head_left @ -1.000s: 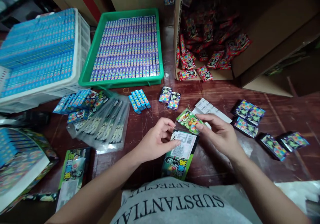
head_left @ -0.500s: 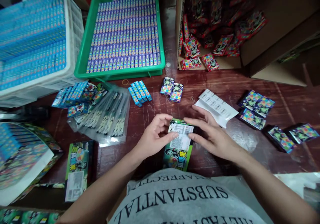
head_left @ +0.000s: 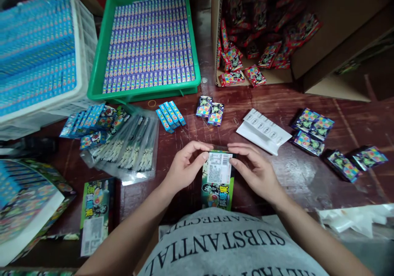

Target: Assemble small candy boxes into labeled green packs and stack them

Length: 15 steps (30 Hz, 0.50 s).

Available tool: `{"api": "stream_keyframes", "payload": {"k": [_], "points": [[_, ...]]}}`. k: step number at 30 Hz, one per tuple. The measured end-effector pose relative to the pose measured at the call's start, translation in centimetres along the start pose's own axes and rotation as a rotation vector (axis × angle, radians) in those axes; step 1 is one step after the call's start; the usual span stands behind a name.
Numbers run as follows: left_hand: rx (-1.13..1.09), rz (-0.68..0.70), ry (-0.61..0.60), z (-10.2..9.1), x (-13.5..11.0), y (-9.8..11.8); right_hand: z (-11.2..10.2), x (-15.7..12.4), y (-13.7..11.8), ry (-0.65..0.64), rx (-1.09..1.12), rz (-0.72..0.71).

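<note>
A green and black candy box [head_left: 216, 185] lies in front of my shirt, a white barcode label on its far half. My left hand [head_left: 187, 164] grips its far left corner, thumb on top and fingers along the far edge. On the opposite corner, my right hand [head_left: 253, 169] does the same with thumb and fingertips. Beyond my right hand rests a folded sheet of round white stickers [head_left: 264, 129]. Two small purple candy boxes [head_left: 210, 110] and a row of small blue boxes [head_left: 170, 116] sit farther up the table.
Small purple boxes fill a green tray [head_left: 198, 75]; blue ones fill a white crate [head_left: 84, 34]. An open carton [head_left: 217, 30] holds red boxes. Clear plastic sleeves [head_left: 131, 144] lie left, near another green box [head_left: 96, 214]. Several purple boxes [head_left: 312, 124] are at right.
My left thumb has drawn back from the label to the box's left edge. My right fingers have shifted to the far right corner. The whole view has moved slightly.
</note>
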<state>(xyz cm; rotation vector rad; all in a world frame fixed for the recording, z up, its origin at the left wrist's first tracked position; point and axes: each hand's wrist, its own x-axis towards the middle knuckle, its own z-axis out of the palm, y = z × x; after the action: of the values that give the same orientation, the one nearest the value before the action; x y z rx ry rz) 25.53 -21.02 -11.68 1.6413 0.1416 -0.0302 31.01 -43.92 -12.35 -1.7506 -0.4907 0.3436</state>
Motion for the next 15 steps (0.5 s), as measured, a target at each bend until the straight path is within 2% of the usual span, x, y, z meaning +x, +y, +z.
{"api": "stream_keyframes", "payload": {"k": [3,7,13,15], "points": [[-0.044,-0.033,0.071,0.3,0.0,-0.2,0.3,0.1,0.0,0.038,0.013,-0.008],[0.029,-0.023,-0.006,0.0,0.3,0.6,0.0,1.1,-1.1,-0.030,-0.023,0.027],[0.089,-0.162,-0.033,-0.5,2.0,2.8,-0.4,3.0,-2.8,0.005,0.102,0.316],[0.103,-0.167,-0.075,-0.7,2.5,3.0,-0.7,3.2,-2.8,-0.035,0.133,0.342]]}}
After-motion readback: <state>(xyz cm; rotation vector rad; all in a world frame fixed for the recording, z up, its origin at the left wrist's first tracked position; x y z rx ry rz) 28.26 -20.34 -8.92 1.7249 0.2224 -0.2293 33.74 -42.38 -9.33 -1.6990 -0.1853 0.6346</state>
